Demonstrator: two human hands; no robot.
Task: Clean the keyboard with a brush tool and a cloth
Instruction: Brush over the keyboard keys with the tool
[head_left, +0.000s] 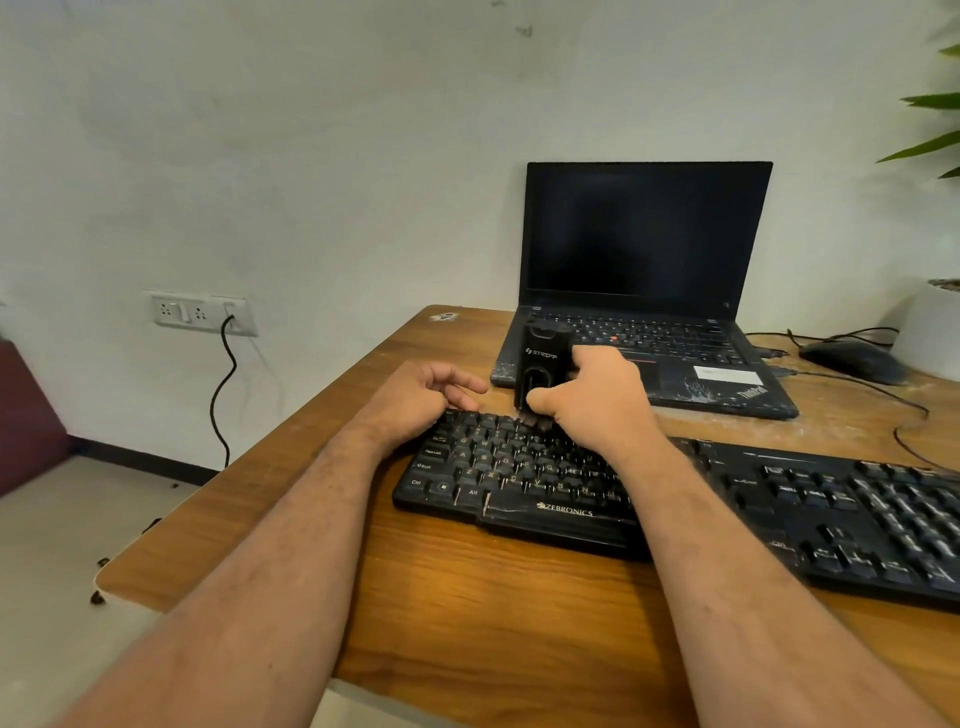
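**Brushing the top row of a dusty black keyboard**

Starting at the left, a white socket plate (200, 313) sits on the wall with one black cable (222, 395) hanging from it, beyond the surface's (467, 613) rounded left corner. The left hand (421, 395) rests on the keyboard's (675, 499) top-left corner, fingers loosely curled and holding nothing. The single keyboard is black, marked ZEBRONICS on its front lip, its keys flecked with pale dust; it lies slantwise across the wooden surface, its right end running out of view. The right hand (597, 397) grips one black brush tool (537, 371), fingers and thumb wrapped round its upright body, the bristles touching the upper key row. Just behind stands one open laptop (644, 291), screen dark, its palm rest smeared with white dust. Farther right lie one black mouse (852, 361) and thin wires, near a white plant pot (930, 327). Bare wood stretches in front of the keyboard to the near edge.
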